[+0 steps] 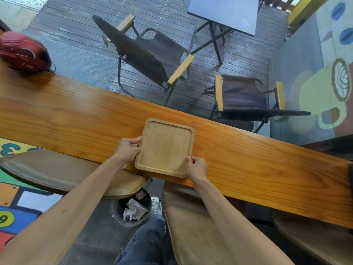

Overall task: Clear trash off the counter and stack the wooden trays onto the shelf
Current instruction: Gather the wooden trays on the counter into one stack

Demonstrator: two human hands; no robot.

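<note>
A square wooden tray (165, 148) lies flat on the long wooden counter (248, 161) at the centre of the frame, its near edge almost flush with the counter's near edge. Both hands are closed on it: the left hand (127, 150) pinches the left rim about halfway along, thumb on top and fingers curled at the edge, while the right hand (196, 167) grips the lower right corner the same way. Holding opposite sides like this looks meant to keep the tray level as it is lifted, so the step in hand is probably picking it up to carry to the shelf, which is not in view. The tray is pale wood with rounded corners and a shallow raised lip around a recessed floor; it is empty, with faint scuffing across the middle. In the lower centre of the frame, under the counter, a round bin (131, 209) holds crumpled paper, so the trash part appears done here. A red helmet (23, 51) sits on the counter at the upper left.
</note>
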